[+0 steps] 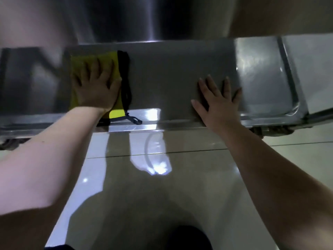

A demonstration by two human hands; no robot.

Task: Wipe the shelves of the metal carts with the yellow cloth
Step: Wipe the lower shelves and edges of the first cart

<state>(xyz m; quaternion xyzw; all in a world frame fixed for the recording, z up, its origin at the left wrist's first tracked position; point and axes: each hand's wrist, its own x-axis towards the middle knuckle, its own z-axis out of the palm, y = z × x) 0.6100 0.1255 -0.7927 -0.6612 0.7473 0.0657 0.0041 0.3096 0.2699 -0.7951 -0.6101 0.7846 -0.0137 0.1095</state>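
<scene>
Left hand (95, 89) is pressing the cloth (77, 68), fingers spread.
Shelf (162, 73) is stretching rightward from it; right hand (217, 105) is resting there, fingers splayed.

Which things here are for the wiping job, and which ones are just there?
For the job:
- yellow cloth, flat on the shelf
- left hand, pressing on the cloth
- cart shelf, being wiped
- right hand, flat on the bare shelf

Just there:
- tiled floor, shiny, below the shelf
- cart wheel, under the shelf edge
</scene>
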